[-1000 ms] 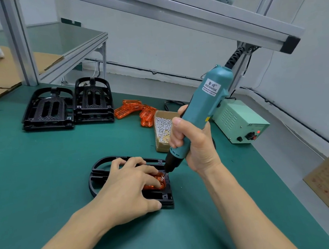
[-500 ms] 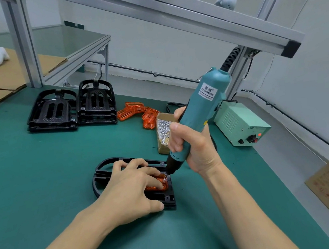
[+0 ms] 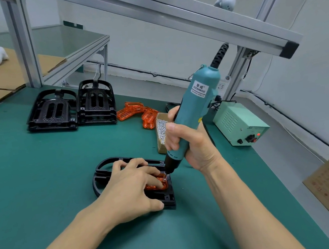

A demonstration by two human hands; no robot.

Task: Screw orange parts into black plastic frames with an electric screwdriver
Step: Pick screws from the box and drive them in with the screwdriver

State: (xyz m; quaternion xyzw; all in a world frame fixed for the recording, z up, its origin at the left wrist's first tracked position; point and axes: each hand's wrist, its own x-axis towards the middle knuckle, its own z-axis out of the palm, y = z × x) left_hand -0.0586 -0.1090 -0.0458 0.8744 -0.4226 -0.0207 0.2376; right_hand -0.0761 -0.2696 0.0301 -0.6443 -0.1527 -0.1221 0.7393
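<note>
Green bench (image 3: 44, 176) | two frame stacks (image 3: 71, 109) | one screwdriver (image 3: 194, 109) | one working frame (image 3: 103, 170)

The left hand (image 3: 129, 190) lay flat over a black frame (image 3: 102, 171) on the green counter (image 3: 44, 176), its fingers (image 3: 154, 182) pressing an orange part (image 3: 161, 185) seated in the frame. The right hand (image 3: 189, 144) gripped a teal electric screwdriver (image 3: 196, 109), tilted, its bit down on a screw at the orange part's corner. Behind stood two stacks of black frames (image 3: 71, 109), a heap of loose orange parts (image 3: 138, 112), a box of screws (image 3: 161, 128) and a pale green power supply (image 3: 240, 123).
</note>
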